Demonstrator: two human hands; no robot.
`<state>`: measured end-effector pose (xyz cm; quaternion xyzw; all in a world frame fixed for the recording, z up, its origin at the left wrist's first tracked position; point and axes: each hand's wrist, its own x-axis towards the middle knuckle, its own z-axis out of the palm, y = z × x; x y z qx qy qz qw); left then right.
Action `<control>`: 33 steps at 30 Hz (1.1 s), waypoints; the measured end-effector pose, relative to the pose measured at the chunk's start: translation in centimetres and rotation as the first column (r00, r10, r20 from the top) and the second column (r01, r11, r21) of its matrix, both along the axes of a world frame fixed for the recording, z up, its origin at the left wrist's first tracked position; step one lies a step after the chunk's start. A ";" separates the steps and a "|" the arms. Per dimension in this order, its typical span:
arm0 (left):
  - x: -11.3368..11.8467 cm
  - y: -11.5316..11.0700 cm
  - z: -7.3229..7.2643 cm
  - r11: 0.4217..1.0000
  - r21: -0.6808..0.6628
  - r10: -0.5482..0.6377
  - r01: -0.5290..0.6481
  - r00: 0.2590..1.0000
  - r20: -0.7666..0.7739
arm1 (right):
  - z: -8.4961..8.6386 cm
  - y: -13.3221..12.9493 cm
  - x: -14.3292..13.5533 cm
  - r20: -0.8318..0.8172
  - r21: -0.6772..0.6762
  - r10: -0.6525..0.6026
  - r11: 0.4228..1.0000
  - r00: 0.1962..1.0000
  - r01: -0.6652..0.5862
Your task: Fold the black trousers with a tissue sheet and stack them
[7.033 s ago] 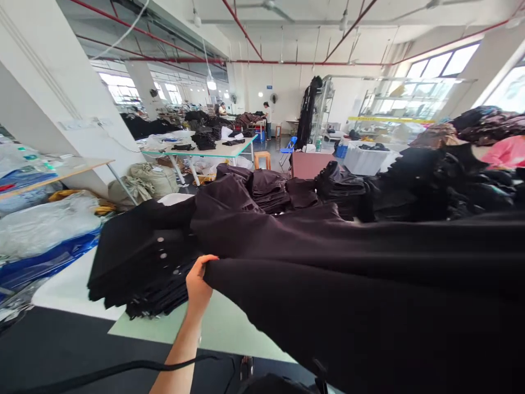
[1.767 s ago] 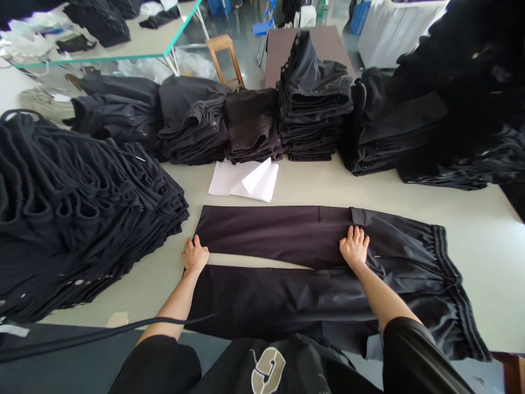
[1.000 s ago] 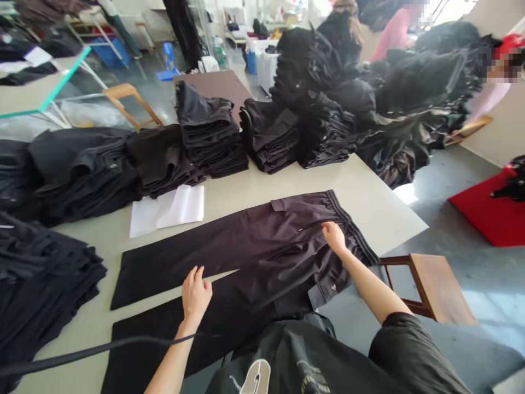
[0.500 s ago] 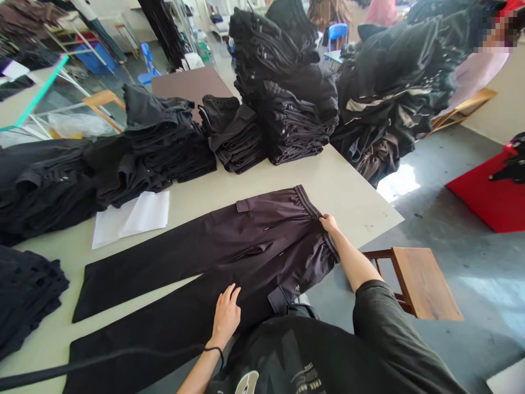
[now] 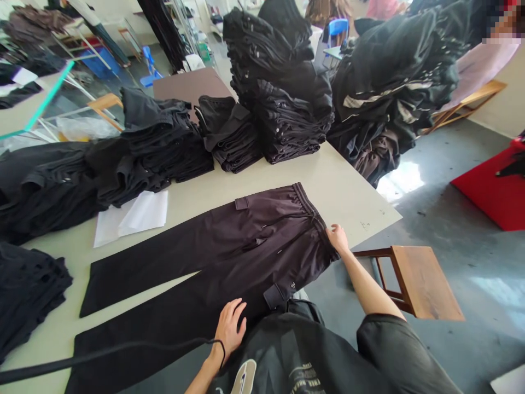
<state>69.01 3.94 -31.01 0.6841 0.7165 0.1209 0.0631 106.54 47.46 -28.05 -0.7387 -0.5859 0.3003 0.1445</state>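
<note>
Black cargo trousers (image 5: 246, 241) lie spread on the pale table, legs to the left and gathered elastic waistband to the right. A drawstring shows at the waist, and a flap pocket sits on each leg. At the waistband's edge, my right hand (image 5: 337, 239) is closed on the fabric, its fingertips partly hidden. My left hand (image 5: 230, 327) rests near the close edge of the nearer leg, fingers stretched out and holding nothing. A dark cord (image 5: 135, 346) crosses the lower left and reaches my left wrist.
Stacks of folded black garments (image 5: 283, 115) line the table's far side, with a larger heap (image 5: 397, 82) beyond its right end. White paper (image 5: 133, 218) lies by the left pile. A wooden stool (image 5: 426, 279) stands right of the table. Someone in pink sits at the upper right.
My right hand has slid along the waistband toward me, and the waistband now lies flatter and straighter. My left hand has shifted slightly right and nearer my body.
</note>
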 end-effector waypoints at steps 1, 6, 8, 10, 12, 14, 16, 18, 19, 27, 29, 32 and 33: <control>0.0 -1.1 -0.5 0.999 -0.001 -0.035 0.035 0.999 -0.032 | 0.1 -1.0 1.1 -0.009 -0.033 0.015 0.999 1.000 -0.015; -0.9 -4.6 -2.2 0.999 -0.046 -0.026 0.018 0.983 -0.184 | 0.6 -5.1 4.1 -0.110 -0.165 0.102 0.979 0.989 -0.120; -1.0 -4.6 -2.4 0.998 -0.056 0.016 -0.027 0.981 -0.193 | 0.7 -6.2 4.3 -0.153 -0.192 0.113 0.971 0.982 -0.142; -1.0 -4.4 -2.7 0.997 -0.061 0.039 -0.051 0.983 -0.180 | 0.9 -7.2 4.2 -0.236 -0.195 0.089 0.971 0.968 -0.137; -0.8 -4.0 -2.7 0.995 -0.069 0.059 -0.071 0.984 -0.166 | 1.0 -7.8 4.1 -0.401 -0.199 -0.016 0.977 0.916 -0.070; -0.6 -3.5 -2.6 0.990 -0.070 0.107 -0.120 0.980 -0.169 | 1.1 -8.2 4.1 -0.549 -0.250 -0.179 0.967 0.816 0.044; -0.5 -3.1 -2.3 0.984 -0.064 0.154 -0.167 0.973 -0.172 | 1.3 -8.6 4.1 -0.580 -0.331 -0.308 0.935 0.754 0.127; -0.7 -2.7 -1.9 0.983 -0.053 0.169 -0.178 0.975 -0.145 | 1.6 -9.1 4.1 -0.529 -0.410 -0.357 0.902 0.770 0.136; -0.9 -2.6 -1.7 0.985 -0.050 0.161 -0.168 0.980 -0.121 | 1.9 -9.4 4.1 -0.510 -0.444 -0.356 0.888 0.783 0.115; -5.0 -4.7 -0.3 0.952 -0.008 0.305 -0.306 0.945 0.118 | 6.0 -10.3 3.8 -0.702 -0.294 -0.231 0.955 0.674 0.021; -6.9 -5.5 0.2 0.897 0.027 0.434 -0.441 0.890 0.143 | 7.3 -9.8 3.2 -0.742 -0.221 -0.140 0.974 0.656 -0.042; -9.8 -6.1 1.2 0.820 0.050 0.554 -0.571 0.812 0.181 | 8.7 -9.1 1.6 -0.704 -0.112 0.083 0.968 0.705 -0.226; -10.6 -6.1 1.5 0.808 0.042 0.570 -0.588 0.798 0.194 | 9.0 -9.0 1.1 -0.650 -0.086 0.165 0.954 0.742 -0.287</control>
